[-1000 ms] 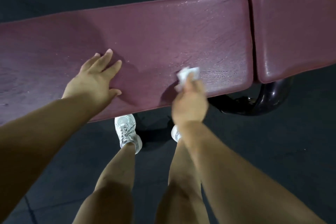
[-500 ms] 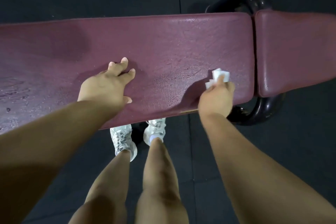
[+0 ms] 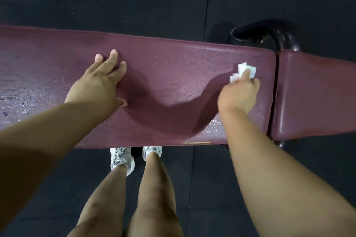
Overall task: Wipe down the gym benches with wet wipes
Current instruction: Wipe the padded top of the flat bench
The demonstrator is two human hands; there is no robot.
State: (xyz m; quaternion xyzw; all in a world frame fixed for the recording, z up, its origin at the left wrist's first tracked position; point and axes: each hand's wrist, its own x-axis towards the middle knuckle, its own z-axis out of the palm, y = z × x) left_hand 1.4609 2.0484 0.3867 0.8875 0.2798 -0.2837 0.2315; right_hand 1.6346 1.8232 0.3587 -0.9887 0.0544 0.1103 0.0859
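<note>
Fingers of the right hand (image 3: 238,94) pinch a white wipe (image 3: 243,72) against the bench (image 3: 173,75); left hand (image 3: 98,82) rests flat, fingers straight.

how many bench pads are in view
2. The long maroon pad spans the left and centre, under the left hand and the right hand holding the wipe. A shorter pad adjoins at right, cut off by the frame edge.
</note>
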